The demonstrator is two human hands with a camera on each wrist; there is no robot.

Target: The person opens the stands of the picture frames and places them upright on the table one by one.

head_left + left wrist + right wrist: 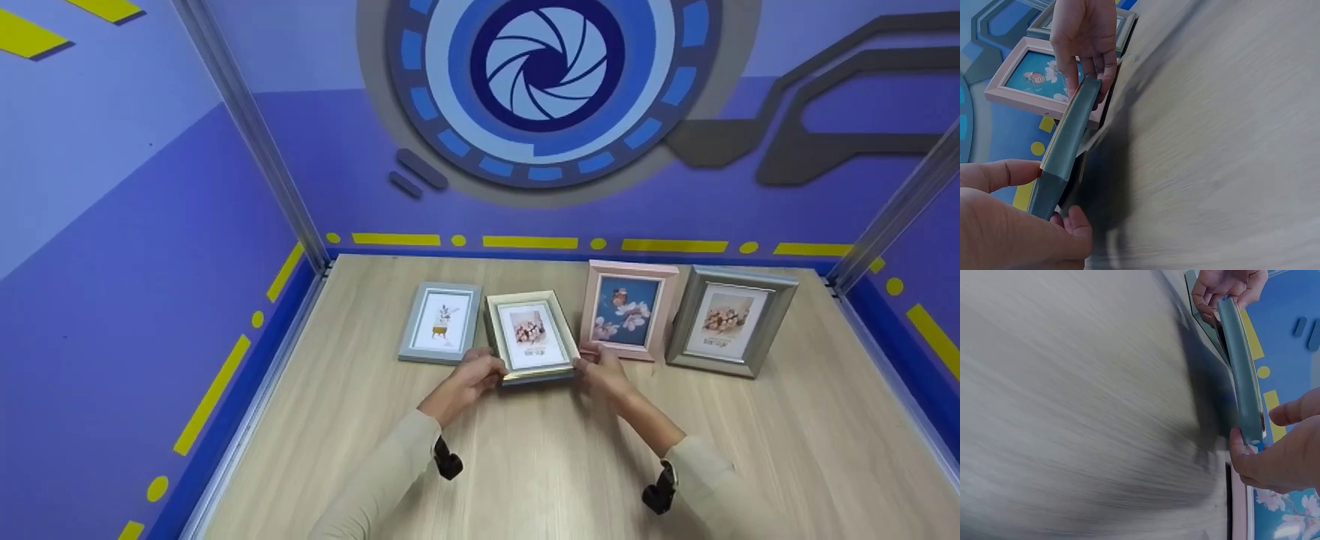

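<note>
A gold-rimmed picture frame (pixel 531 337) with a flower picture tilts back between my two hands. My left hand (pixel 474 377) grips its lower left corner, thumb in front and fingers behind. At the lower right corner my right hand (pixel 602 375) holds it the same way, its fingertips on the back edge. Both wrist views show the blue-grey bottom side (pixel 1066 147) of this frame, with a dark shadow on the table beneath. A pink picture frame (pixel 628 309) with blossoms stands just beyond my right hand. The grey-blue picture frame (pixel 441 322) is beside my left hand.
A larger silver-grey picture frame (pixel 731 321) stands to the right of the pink one. All are on a pale wooden table (pixel 525 465) with blue-purple panels (pixel 315 165) at the back and sides. Metal posts (pixel 255 135) rise at the back corners.
</note>
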